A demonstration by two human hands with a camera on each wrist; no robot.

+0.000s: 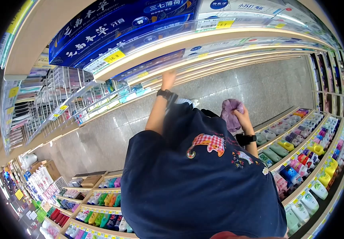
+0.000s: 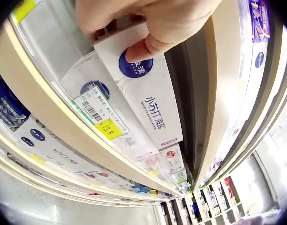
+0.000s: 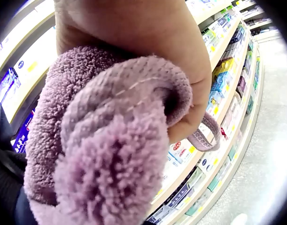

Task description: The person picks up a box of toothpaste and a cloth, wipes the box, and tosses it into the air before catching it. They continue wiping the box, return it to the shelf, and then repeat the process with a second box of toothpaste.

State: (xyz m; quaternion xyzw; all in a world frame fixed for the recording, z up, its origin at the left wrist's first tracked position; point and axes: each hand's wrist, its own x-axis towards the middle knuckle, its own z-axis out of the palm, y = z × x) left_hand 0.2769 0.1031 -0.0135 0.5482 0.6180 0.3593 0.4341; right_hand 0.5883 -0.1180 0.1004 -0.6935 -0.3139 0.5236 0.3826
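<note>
My left hand (image 1: 169,79) reaches in at a shelf and, in the left wrist view, grips the end of a white toothpaste box (image 2: 155,105). The thumb lies over the round blue logo; the other fingers are partly hidden behind the box. The box leans at the shelf's clear front strip, beside another white box (image 2: 71,77) behind that strip. My right hand (image 1: 242,117) holds a bunched purple plush towel (image 3: 115,183) away from the shelves. A small hanging loop (image 3: 209,133) sticks out from the towel beneath the hand.
A price tag (image 2: 100,112) is fixed to the shelf front. Blue toothpaste boxes (image 1: 100,38) fill the upper shelf in the head view. Shelves of bottles (image 1: 299,169) stand at the right and behind the body. Grey tiled floor (image 1: 112,123) runs between the shelves.
</note>
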